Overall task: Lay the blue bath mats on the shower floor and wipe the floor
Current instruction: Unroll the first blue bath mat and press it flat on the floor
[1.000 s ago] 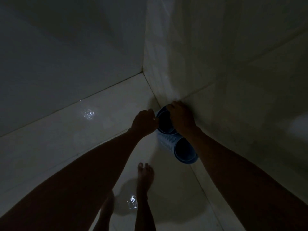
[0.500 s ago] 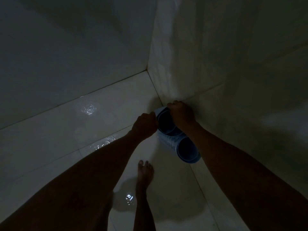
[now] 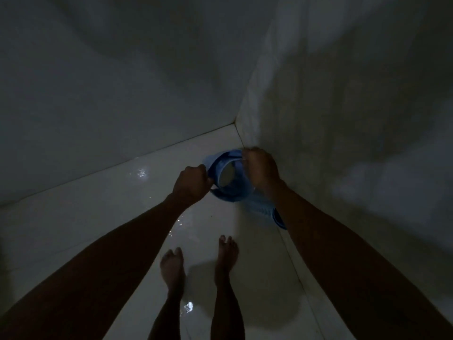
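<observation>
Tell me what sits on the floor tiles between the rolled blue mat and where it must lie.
Nothing visible does. Both the left hand and the right hand grip the curled blue rubber bath mat; the wet pale floor tiles beside it show only water.

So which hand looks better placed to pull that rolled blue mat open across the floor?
Probably the left hand: it grips the blue mat's edge on the open-floor side, while the right hand holds it against the wall.

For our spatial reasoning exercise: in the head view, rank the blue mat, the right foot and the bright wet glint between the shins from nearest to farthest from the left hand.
From the left hand:
1. Blue mat, gripped, at the corner.
2. Right foot, below, on the floor.
3. Wet glint, lowest, between the shins.
</observation>
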